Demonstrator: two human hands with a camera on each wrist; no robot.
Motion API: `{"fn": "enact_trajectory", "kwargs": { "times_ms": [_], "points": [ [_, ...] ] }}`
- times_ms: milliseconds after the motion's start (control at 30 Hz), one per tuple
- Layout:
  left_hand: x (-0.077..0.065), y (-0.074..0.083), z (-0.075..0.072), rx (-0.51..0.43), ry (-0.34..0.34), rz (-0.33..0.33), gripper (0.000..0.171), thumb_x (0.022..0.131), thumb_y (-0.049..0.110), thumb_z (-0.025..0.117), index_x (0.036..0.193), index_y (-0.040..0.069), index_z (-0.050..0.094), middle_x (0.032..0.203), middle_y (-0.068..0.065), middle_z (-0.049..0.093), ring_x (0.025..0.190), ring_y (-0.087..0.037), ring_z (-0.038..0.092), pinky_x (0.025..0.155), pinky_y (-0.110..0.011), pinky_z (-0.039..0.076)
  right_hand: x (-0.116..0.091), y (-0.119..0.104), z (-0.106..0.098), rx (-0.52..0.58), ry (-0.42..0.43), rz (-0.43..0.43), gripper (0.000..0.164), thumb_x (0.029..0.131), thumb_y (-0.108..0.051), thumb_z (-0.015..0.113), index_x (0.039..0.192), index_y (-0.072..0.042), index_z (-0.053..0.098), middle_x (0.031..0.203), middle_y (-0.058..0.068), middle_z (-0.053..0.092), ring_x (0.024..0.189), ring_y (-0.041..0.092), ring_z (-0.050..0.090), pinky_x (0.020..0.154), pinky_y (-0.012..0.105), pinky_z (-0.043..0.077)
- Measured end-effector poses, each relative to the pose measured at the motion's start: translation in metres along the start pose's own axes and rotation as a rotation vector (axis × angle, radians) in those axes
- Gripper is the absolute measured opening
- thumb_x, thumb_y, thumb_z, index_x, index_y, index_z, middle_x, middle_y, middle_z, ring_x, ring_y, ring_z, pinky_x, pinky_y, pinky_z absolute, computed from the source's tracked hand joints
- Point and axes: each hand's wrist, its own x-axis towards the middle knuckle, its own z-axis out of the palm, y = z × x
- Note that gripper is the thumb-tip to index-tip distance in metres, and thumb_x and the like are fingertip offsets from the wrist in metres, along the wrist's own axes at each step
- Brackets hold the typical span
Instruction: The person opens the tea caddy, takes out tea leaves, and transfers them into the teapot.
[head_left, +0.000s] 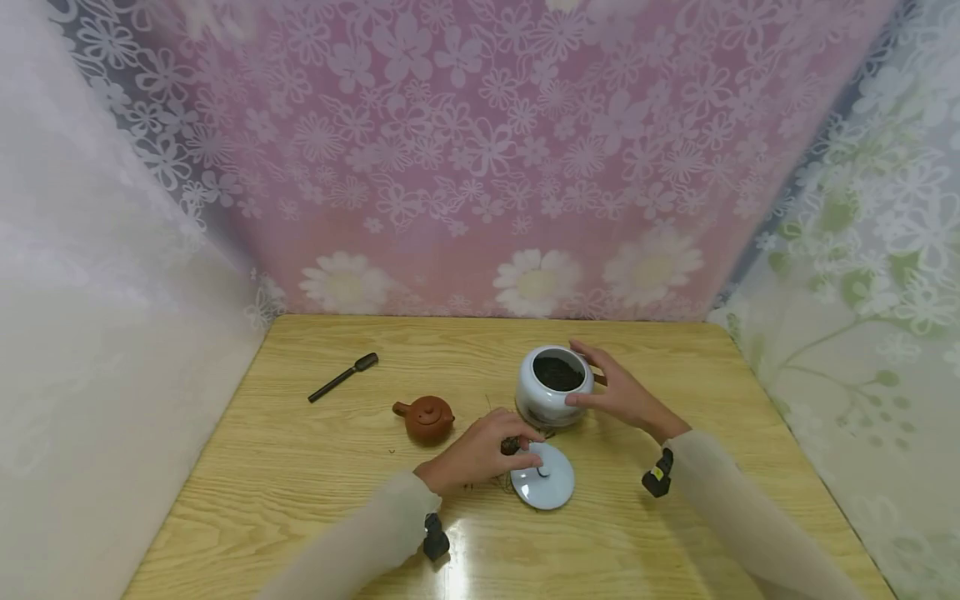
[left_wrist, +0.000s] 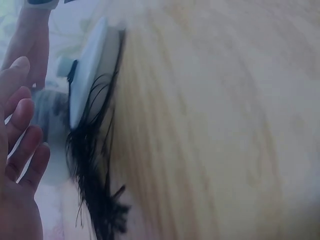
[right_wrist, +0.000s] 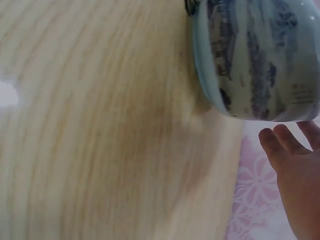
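A white lidless jar (head_left: 531,398) with dark leafy contents stands upright on the table, its painted side (right_wrist: 260,65) visible in the right wrist view. My right hand (head_left: 624,398) is at the jar's right side, thumb toward the front and fingers toward the back; in its wrist view the fingers look fairly straight. In front of the jar lies a white round lid (head_left: 551,492) with a knob. My left hand (head_left: 487,450) hovers by the lid, fingers loosely bent, apart from it in the left wrist view. Dark stringy strands (left_wrist: 90,165) hang by the lid, a dark cord around its knob.
A small reddish-brown teapot (head_left: 429,421) stands left of the left hand. Farther left lies a dark slim tool (head_left: 337,383) with a wider end. Thin dark bits are scattered on the wooden table (head_left: 300,483). Flowered curtains (head_left: 450,167) enclose the back and sides.
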Motion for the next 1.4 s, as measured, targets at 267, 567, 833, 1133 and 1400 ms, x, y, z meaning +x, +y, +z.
{"fn": "enact_trajectory", "kwargs": {
  "times_ms": [267,567,833,1133,1400],
  "points": [
    [0.004,0.000,0.019,0.058,-0.067,0.064,0.040,0.097,0.051,0.081,0.130,0.028,0.079,0.111,0.016,0.067,0.110,-0.002,0.054,0.103,-0.024,0.048,0.000,0.009,0.007,0.036,-0.015,-0.009,0.106,0.097,-0.025,0.087,0.177,-0.018,0.018,0.181,0.018,0.020,0.162,0.049,0.028,0.122,0.072,0.037],
    [0.004,-0.007,0.031,0.114,-0.071,0.081,0.033,0.099,0.055,0.078,0.122,0.032,0.080,0.111,0.018,0.065,0.111,-0.002,0.052,0.100,-0.021,0.047,-0.001,0.011,0.010,0.065,-0.017,-0.003,0.106,0.097,-0.026,0.087,0.177,-0.028,0.017,0.181,0.016,0.020,0.163,0.046,0.028,0.122,0.072,0.037],
    [0.006,-0.005,0.031,0.106,-0.095,0.058,0.031,0.101,0.051,0.076,0.122,0.029,0.081,0.118,0.014,0.069,0.114,-0.005,0.052,0.102,-0.022,0.048,-0.001,0.013,0.011,0.078,-0.014,0.000,0.104,0.098,-0.024,0.086,0.176,-0.032,0.017,0.181,0.015,0.020,0.162,0.046,0.029,0.120,0.071,0.039],
    [0.007,0.003,0.023,0.107,-0.034,0.082,0.025,0.102,0.044,0.078,0.116,0.024,0.081,0.117,0.010,0.070,0.116,-0.007,0.054,0.106,-0.024,0.048,-0.001,0.011,0.013,0.078,-0.019,-0.013,0.104,0.099,-0.024,0.085,0.176,-0.030,0.017,0.182,0.016,0.018,0.163,0.048,0.027,0.121,0.073,0.037],
    [0.008,0.006,-0.006,0.052,0.075,0.116,0.020,0.102,0.038,0.079,0.117,0.023,0.079,0.118,0.009,0.068,0.117,-0.009,0.054,0.103,-0.027,0.052,-0.002,0.011,0.012,0.087,-0.020,-0.002,0.104,0.098,-0.022,0.085,0.177,-0.027,0.017,0.181,0.017,0.020,0.164,0.048,0.026,0.123,0.073,0.035]
  ]
}}
